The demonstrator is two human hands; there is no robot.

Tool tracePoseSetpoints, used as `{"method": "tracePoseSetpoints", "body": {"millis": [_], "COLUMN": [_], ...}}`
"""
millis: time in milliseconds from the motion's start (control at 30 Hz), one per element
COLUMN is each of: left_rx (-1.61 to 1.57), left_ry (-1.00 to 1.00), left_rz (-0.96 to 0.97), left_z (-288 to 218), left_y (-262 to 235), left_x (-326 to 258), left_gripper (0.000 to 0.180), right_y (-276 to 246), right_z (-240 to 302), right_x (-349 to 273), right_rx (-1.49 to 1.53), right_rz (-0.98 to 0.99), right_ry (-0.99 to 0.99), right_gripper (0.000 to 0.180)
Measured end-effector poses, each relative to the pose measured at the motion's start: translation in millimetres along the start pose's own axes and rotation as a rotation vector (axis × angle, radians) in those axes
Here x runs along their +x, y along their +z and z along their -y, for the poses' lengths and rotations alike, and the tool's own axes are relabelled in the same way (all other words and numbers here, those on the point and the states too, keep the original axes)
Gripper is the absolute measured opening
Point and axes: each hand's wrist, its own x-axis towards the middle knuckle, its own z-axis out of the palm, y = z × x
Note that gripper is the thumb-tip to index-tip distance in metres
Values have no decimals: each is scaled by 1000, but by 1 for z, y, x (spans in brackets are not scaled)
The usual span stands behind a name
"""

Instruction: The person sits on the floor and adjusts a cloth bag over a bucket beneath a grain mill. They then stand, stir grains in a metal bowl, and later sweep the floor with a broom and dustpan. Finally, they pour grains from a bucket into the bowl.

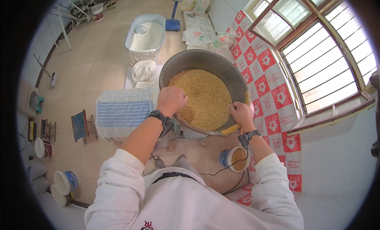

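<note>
A large grey basin (213,59) in front of me holds a broad heap of yellow-brown grain (202,91). My left hand (173,99) is closed in a fist over the left side of the basin, at the edge of the grain. Whatever its fingers hold is hidden. At the basin's right rim, beside yellow tape (247,98), my right hand (242,114) is closed, with thumb and forefinger toward the grain. I cannot make out what is in it. Both wrists wear dark straps with black devices.
A pale tub of white material (147,38) stands beyond, near a blue platform scale (172,25). A striped cloth (123,113) covers something at left, beside a small folding stool (80,125). A bucket of grain (238,158) and black cables (233,189) are at lower right.
</note>
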Motion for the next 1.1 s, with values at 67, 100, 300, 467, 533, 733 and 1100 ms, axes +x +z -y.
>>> {"method": "tracePoseSetpoints", "body": {"millis": [67, 100, 300, 467, 533, 733, 1100], "left_rx": [-2, -3, 2, 10, 9, 5, 13], "left_ry": [1, 2, 1, 3, -8, -5, 11], "left_rz": [-4, -5, -6, -2, 0, -6, -34], "left_z": [0, 0, 0, 0, 0, 1, 2], "left_y": [0, 0, 1, 1, 1, 2, 5], "left_x": [0, 0, 0, 0, 0, 0, 0], "left_gripper": [34, 34, 34, 34, 34, 33, 32], "right_y": [0, 0, 1, 1, 1, 0, 2], "right_z": [0, 0, -2, -2, -2, -2, -4], "right_x": [0, 0, 0, 0, 0, 0, 1], "right_rx": [6, -16, 8, 10, 15, 19, 6], "right_rz": [-2, 2, -11, -12, -13, -1, 10], "right_ry": [-7, 1, -13, -14, -13, -12, 7], "right_gripper": [33, 33, 33, 34, 34, 32, 32]}}
